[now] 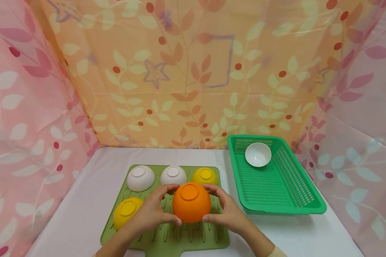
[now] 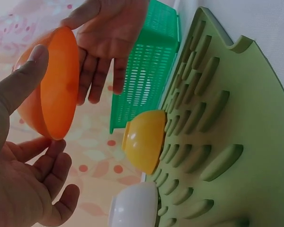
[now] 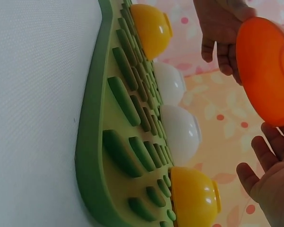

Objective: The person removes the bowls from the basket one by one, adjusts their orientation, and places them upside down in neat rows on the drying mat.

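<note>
An orange bowl (image 1: 191, 207) is held upside down above the green drying mat (image 1: 167, 237), raised off its ridges. On its left side my left hand (image 1: 152, 210) grips the rim between thumb and fingers. My right hand (image 1: 226, 210) holds the opposite side the same way. Four-sided and ridged, the mat carries upturned bowls: a white bowl (image 1: 140, 178) at the back left, another white bowl (image 1: 173, 175) at the back middle, a yellow bowl (image 1: 205, 176) at the back right and a second yellow bowl (image 1: 127, 210) at the left.
To the right of the mat stands a green plastic basket (image 1: 260, 194) with perforated walls. Inside it, near the back, a white bowl (image 1: 258, 155) lies with its opening up. Patterned curtains (image 1: 180, 71) enclose the white table (image 1: 70, 214) at the back and sides.
</note>
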`<state>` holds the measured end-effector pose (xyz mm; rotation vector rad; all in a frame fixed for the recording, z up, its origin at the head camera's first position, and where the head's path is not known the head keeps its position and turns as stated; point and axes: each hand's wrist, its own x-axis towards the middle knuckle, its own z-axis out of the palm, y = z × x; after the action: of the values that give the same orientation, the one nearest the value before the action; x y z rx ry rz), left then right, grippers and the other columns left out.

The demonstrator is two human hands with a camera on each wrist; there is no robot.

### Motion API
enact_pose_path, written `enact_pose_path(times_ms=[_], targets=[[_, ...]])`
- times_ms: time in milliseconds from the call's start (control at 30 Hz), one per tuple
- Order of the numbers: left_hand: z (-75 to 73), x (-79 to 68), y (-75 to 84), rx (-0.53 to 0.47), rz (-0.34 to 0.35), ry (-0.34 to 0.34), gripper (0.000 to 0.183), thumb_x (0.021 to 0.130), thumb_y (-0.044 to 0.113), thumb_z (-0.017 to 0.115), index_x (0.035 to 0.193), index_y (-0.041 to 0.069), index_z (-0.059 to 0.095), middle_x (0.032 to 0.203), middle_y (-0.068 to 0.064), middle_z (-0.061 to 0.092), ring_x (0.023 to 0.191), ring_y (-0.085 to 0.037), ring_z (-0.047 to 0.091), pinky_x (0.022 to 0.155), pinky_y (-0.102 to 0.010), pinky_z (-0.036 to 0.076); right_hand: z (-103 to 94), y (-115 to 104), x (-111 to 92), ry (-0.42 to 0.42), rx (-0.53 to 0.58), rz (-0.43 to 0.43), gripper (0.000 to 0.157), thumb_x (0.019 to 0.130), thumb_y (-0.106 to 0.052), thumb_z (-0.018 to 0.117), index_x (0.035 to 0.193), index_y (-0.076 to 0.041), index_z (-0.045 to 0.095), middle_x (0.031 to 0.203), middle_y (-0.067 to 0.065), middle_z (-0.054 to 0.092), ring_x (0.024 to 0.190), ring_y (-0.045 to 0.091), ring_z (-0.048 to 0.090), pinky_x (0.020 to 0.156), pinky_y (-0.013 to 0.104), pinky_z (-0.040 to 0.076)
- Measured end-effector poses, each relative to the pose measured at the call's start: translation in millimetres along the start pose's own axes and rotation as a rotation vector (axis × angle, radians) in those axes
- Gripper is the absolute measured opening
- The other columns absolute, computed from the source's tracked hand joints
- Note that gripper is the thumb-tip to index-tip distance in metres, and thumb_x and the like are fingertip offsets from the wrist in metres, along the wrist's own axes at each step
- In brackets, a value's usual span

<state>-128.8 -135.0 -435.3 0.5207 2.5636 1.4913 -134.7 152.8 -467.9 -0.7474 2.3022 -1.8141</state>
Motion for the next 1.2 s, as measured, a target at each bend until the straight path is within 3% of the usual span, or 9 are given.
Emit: enact_pose_path(times_ms=[100,267,400,533,800,1000,1200], targets=[[-1.7,-0.5,-1.7,-0.003,0.010,-0.015,0.095,0.060,0.044,0.098,0.142,0.023,0.055,0.135,0.004,0.057,0.126,-0.029,0.050,0.106,-0.061,0.040,1.5,0,1,-0.005,-0.003,-0.010,0.076,0.081,-0.026,0.088,0.147,-0.028,0.049,0.147,-0.005,0.055,0.134,0.027,0.046,0.110,0.076,0.025],[-8.0,-1.6,-7.8,-0.018,0.033,-0.039,0.093,0.062,0.043,0.098,0.142,0.031,0.053,0.137,0.006,0.055,0.128,-0.027,0.048,0.108,-0.064,0.037,7.5,-2,4,0.003,-0.022,0.045,0.081,0.078,-0.028,0.091,0.147,-0.032,0.049,0.147,-0.011,0.054,0.135,0.024,0.046,0.112,0.073,0.026],[-18.8,-4.5,-15.5,0.020,0.029,-0.070,0.092,0.062,0.049,0.096,0.140,0.041,0.050,0.141,0.012,0.050,0.133,-0.024,0.046,0.111,-0.065,0.035,16.0,0,11,-0.019,-0.126,0.040,0.088,0.074,-0.033,0.094,0.148,-0.034,0.047,0.148,-0.014,0.050,0.136,0.022,0.046,0.111,0.069,0.032],[-34.1,-6.2,-24.1,0.105,0.055,-0.110,0.091,0.062,0.055,0.094,0.140,0.045,0.049,0.143,0.015,0.048,0.136,-0.022,0.045,0.110,-0.064,0.038,27.7,2,19,-0.052,-0.237,0.003,0.092,0.071,-0.041,0.094,0.149,-0.034,0.045,0.152,-0.009,0.045,0.140,0.022,0.044,0.111,0.065,0.036],[-56.3,2.2,-44.7,0.257,0.149,-0.220,0.089,0.069,0.056,0.090,0.144,0.031,0.050,0.144,0.007,0.051,0.130,-0.028,0.047,0.104,-0.062,0.043,51.8,13,34,-0.100,-0.360,0.048,0.094,0.069,-0.057,0.091,0.147,-0.033,0.044,0.152,-0.007,0.043,0.142,0.021,0.040,0.112,0.061,0.037],[-63.1,11.7,-59.3,0.301,0.119,-0.293,0.089,0.069,0.050,0.092,0.144,0.024,0.052,0.139,0.004,0.053,0.129,-0.028,0.048,0.106,-0.062,0.040,61.9,20,46,-0.125,-0.418,0.102,0.090,0.067,-0.058,0.091,0.141,-0.029,0.048,0.143,-0.008,0.049,0.134,0.020,0.044,0.110,0.056,0.039],[-63.7,21.7,-68.3,0.375,0.093,-0.297,0.088,0.066,0.045,0.096,0.141,0.019,0.057,0.133,0.002,0.058,0.125,-0.029,0.050,0.106,-0.061,0.039,68.0,28,58,-0.144,-0.519,0.101,0.093,0.067,-0.055,0.093,0.142,-0.022,0.049,0.138,-0.004,0.053,0.133,0.020,0.043,0.111,0.053,0.030]])
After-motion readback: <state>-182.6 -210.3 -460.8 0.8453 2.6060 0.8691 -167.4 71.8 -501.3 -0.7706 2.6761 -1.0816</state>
